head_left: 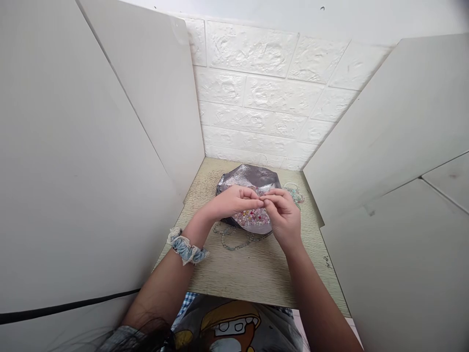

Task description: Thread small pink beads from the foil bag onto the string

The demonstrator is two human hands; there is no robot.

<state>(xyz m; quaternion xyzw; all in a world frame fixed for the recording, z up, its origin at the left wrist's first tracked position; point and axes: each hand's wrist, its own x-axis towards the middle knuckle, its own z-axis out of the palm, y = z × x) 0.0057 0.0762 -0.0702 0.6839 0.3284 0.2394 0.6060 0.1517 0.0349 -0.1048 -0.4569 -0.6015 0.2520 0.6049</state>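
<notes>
Above a shiny silver-grey bag [252, 173], my left hand [236, 201] and my right hand [284, 215] meet with their fingertips pinched together. Whatever they pinch is too small to make out. Many small pink, white and red beads [252, 216] lie on the bag's opened surface, just below the fingers. A strand of pale greenish beads [234, 248] curves over the tabletop in front of the bag and seems to run up toward it. The hands partly cover the bag and the beads.
The wooden tabletop [238, 274] sits between white panels at left [154, 98] and right [395, 122], with a white brick-pattern wall [252, 93] behind. Pale green and white bead loops [295, 193] lie right of the bag. Small metallic bits [327, 261] rest near the right edge.
</notes>
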